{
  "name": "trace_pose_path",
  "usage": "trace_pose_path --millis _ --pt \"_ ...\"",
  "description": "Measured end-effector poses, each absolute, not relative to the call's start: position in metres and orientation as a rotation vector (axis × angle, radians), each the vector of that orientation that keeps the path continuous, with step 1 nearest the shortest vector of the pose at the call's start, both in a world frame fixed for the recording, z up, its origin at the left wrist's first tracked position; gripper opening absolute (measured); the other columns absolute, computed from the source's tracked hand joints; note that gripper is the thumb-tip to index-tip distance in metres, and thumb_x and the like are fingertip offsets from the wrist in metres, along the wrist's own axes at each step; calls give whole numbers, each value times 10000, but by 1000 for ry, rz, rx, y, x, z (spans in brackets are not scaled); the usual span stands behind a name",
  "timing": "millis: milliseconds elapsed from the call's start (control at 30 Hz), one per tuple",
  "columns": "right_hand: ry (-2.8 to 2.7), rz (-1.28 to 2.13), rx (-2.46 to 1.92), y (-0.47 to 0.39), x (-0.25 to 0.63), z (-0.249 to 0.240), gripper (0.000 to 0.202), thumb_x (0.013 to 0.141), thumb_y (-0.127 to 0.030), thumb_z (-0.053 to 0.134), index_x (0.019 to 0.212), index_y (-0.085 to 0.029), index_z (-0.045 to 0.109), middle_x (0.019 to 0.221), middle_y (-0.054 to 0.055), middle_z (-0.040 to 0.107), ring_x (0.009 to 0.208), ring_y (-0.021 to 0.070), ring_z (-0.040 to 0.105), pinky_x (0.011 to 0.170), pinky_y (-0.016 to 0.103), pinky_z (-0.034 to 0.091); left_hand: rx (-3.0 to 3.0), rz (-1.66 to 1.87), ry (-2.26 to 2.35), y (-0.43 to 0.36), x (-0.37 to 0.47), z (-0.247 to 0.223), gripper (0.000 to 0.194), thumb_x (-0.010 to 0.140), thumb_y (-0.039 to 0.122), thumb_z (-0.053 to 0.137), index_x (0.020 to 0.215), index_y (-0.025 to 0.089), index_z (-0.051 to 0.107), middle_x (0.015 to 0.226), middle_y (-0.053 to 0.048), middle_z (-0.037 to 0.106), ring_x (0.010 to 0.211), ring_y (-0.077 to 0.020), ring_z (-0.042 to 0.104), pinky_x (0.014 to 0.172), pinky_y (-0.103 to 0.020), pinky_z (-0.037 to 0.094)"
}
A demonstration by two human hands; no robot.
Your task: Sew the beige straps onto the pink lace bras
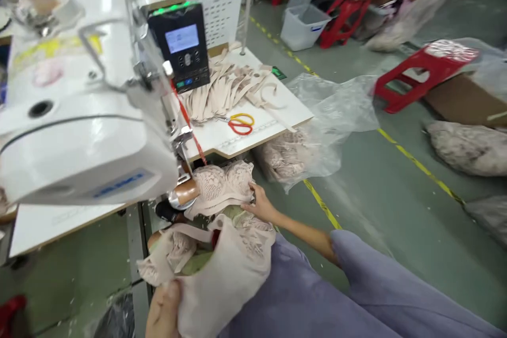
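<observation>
Below the sewing machine's head lies a beige lace bra (222, 185), its left end close beside the machine's narrow arm (185, 193). My right hand (259, 205) pinches this bra at its right edge between thumb and fingers. Nearer to me, a second pale beige bra (225, 280) is spread across my lap, with lace cups and some green fabric showing inside. My left hand (163, 306) grips its lower left edge, thumb on top. Whether the two bras are joined is hidden by the folds.
The white sewing machine (91, 158) fills the left. On its table (273, 129) are yellow-and-red scissors (241, 123) and a heap of beige straps (229, 87), beside a control panel (180, 45). A clear plastic bag (317, 142) hangs past the table edge. Red stools (423, 74) stand right.
</observation>
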State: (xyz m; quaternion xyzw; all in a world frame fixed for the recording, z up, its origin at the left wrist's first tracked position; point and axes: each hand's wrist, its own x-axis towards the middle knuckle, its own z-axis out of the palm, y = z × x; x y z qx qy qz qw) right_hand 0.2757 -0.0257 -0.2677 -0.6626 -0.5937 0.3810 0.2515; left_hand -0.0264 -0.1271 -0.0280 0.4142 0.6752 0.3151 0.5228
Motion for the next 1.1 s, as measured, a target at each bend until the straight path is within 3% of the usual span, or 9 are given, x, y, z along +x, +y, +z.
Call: trace_pose_path --millis 67,167,300,433,500,667,800,900,1100 --pt "-1564 1069 -1821 -42 271 -274 907 789 -533 695 1498 -133 294 1472 246 363 1278 313 506 1056 486 462 883 773 1746 -118 -23 -33 561 937 643 429 1111 230 766 1130 -64 766 1147 -338 673 962 -432 563" --pt "-1558 1213 -1799 -56 278 -273 772 755 -449 737 1409 -186 423 1244 143 567 959 227 625 867 403 530 678 735 1890 -104 -22 -43 616 876 667 509 1171 175 734 1064 -99 776 1132 -343 677 985 -421 547" --pt "-1625 1429 -1683 -54 306 -250 288 809 -466 669 826 -183 622 672 -21 527 641 148 512 641 277 428 745 557 1926 -83 -39 -65 653 872 684 458 1147 140 693 992 -148 763 1092 -369 681 980 -472 526" --pt "-1675 1595 -1442 -55 313 -189 562 889 -636 531 575 -178 444 541 -52 320 528 90 333 535 238 281 1421 325 2048 -54 -23 -91 626 795 637 565 1105 106 682 1234 -259 651 1354 -486 441 1123 -625 316" --pt "-1661 1692 -1235 -59 305 -151 591 898 -673 504 588 -176 427 559 -56 296 533 79 294 511 228 237 1634 506 1929 -46 11 -102 680 771 605 616 1221 95 630 1366 -267 560 1435 -453 334 1174 -600 241" --pt "-1986 1702 -861 -39 311 -90 424 921 -548 577 803 -151 670 673 -33 554 617 90 498 566 193 392 1108 438 1003 -53 90 -113 510 819 610 636 1044 159 708 1019 -120 711 998 -298 642 914 -402 499" --pt "-2000 759 -1715 57 372 -79 287 910 -404 617 1062 -184 720 1034 78 703 939 198 646 841 291 516 883 462 924 -63 95 -105 432 845 569 669 1028 177 682 891 -57 678 788 -200 598 793 -307 466" --pt "-1758 441 -2026 143 415 -72 458 950 -258 486 1337 -18 534 1359 289 512 1229 352 530 1018 471 437 995 430 1001 -65 84 -98 457 833 618 660 828 162 634 724 -10 575 681 -153 496 691 -257 403" --pt "-1777 322 -2233 200 425 -70 449 906 -359 573 1240 -60 594 1276 266 570 1160 365 573 958 459 462 1117 565 1233 -68 60 -95 494 877 643 574 722 175 537 699 -10 496 709 -171 456 690 -270 395"
